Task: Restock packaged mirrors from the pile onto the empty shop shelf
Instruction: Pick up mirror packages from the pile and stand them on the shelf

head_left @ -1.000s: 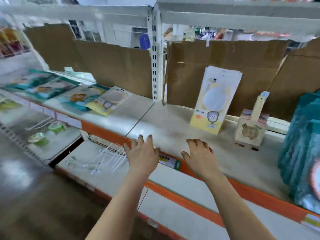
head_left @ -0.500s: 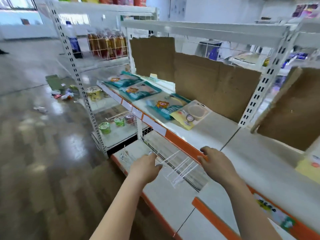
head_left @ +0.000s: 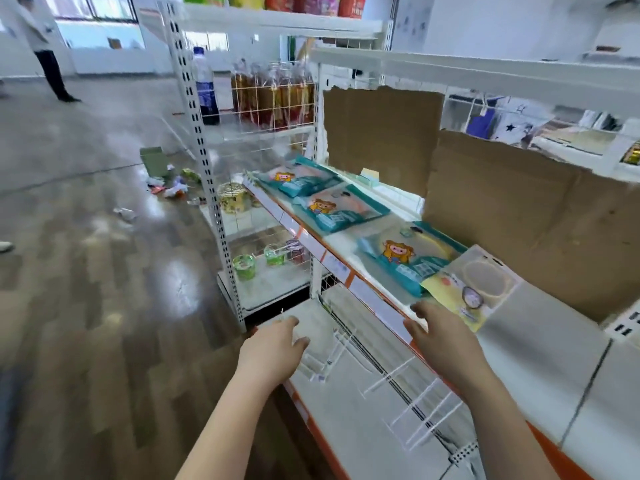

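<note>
Two empty hands hover in front of us, and neither holds anything. The left hand (head_left: 273,348) has its fingers loose and slightly spread above the lower shelf (head_left: 346,427) with its wire pegs (head_left: 408,403). The right hand (head_left: 445,344) reaches forward at the orange front lip of the shelf (head_left: 540,341), fingers relaxed and uncurled.

The nearest task item is the yellow-carded mirror pack (head_left: 474,289). It lies flat on the shelf just beyond the right fingertips (head_left: 419,308) and a little to their right, and we cannot tell whether they touch its near edge. It sits askew, one corner pointing at us, and we judge its long axis to slant from the front lip back toward the cardboard (head_left: 519,209) lining the rear. Its left corner meets the closest of three teal packs (head_left: 408,259), which run in a line away to the left along the same shelf.

The right hand is plainly the nearer one, while the left is well apart, lower and off to the side. We judge the coming move to be a short reach forward and rightward, with the fingers closing on the near corner so the pack lifts clear without dragging its teal neighbour.
</note>
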Demonstrator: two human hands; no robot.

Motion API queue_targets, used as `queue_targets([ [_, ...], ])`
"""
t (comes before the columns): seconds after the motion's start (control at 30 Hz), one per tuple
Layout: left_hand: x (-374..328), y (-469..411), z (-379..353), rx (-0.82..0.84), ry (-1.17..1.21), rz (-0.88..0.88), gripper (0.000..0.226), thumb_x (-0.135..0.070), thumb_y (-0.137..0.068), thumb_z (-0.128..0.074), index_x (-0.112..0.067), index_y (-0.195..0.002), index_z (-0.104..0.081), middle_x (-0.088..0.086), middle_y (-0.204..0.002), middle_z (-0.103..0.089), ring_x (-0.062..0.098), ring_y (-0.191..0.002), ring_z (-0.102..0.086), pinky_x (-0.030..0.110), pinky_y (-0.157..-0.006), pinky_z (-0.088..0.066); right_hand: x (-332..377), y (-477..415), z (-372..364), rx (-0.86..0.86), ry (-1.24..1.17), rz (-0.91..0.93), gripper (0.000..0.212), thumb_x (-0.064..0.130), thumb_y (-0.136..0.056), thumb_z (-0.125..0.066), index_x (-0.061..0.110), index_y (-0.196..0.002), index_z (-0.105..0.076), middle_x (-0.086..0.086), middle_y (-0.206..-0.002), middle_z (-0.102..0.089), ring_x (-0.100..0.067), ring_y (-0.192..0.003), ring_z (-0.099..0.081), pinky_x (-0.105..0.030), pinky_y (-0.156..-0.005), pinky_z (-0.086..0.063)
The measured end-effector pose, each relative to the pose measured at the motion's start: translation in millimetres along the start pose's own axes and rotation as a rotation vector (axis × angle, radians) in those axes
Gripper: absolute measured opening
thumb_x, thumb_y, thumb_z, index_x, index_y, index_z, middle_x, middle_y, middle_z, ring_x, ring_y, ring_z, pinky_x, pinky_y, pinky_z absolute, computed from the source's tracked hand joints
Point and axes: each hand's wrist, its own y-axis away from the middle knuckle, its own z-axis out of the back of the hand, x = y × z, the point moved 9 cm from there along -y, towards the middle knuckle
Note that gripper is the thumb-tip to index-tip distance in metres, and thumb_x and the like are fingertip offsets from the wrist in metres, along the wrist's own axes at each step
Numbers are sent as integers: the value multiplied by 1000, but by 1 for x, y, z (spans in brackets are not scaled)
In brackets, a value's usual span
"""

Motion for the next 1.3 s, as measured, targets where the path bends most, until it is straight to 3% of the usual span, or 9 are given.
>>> queue_targets([
  [0.2, 26, -79, 29, -57, 14, 57, 43, -41, -97, -42, -23, -135, -41, 2, -133, -51, 22, -121, -50, 36, -93, -46, 23, -86, -32, 39, -31, 26, 40, 38, -96, -46, 19, -131, -49, -2, -128, -59, -22, -116, -54, -34, -89, -47],
  [0.4, 49, -147, 56, -118, 80, 89, 51, -39, -96, -45, -25, -143, -31, 1, -139, -47, 20, -127, -45, 33, -95, -43, 37, -162, -49, 23, -123, -18, 38, 33, -93, -53, 17, -127, -54, -6, -124, -62, -26, -112, -57, -35, -88, -48],
  [0.6, 63, -204, 70, -114, 127, 101, 53, -38, -96, -44, -24, -145, -29, 1, -143, -43, 20, -130, -42, 34, -97, -42, 46, -216, -66, 108, -123, -51, 38, 33, -96, -46, 19, -131, -49, -7, -131, -56, -24, -119, -51, -31, -92, -42],
  [0.77, 60, -268, 83, -111, 143, 15, 52, -38, -97, -44, -23, -145, -29, 1, -145, -43, 23, -131, -42, 36, -98, -41, 45, -253, -81, 81, -152, -166, 40, 35, -96, -47, 22, -134, -46, -2, -136, -51, -20, -120, -50, -38, -99, -43],
  [0.87, 62, -318, 92, -87, 152, -51, 50, -39, -96, -44, -23, -142, -34, 3, -143, -45, 24, -128, -44, 37, -99, -42, 49, -274, -83, -9, -76, -212, 36, 31, -95, -49, 23, -130, -49, -3, -130, -55, -21, -117, -53, -37, -96, -46],
  [1.3, 57, -502, 149, 4, 147, -341, 41, -35, -94, -50, -21, -133, -47, 10, -130, -55, 30, -114, -54, 37, -89, -47, 61, -308, -100, -133, -124, -680, 33, 22, -93, -56, 7, -122, -55, -17, -121, -59, -32, -110, -55, -34, -93, -39],
])
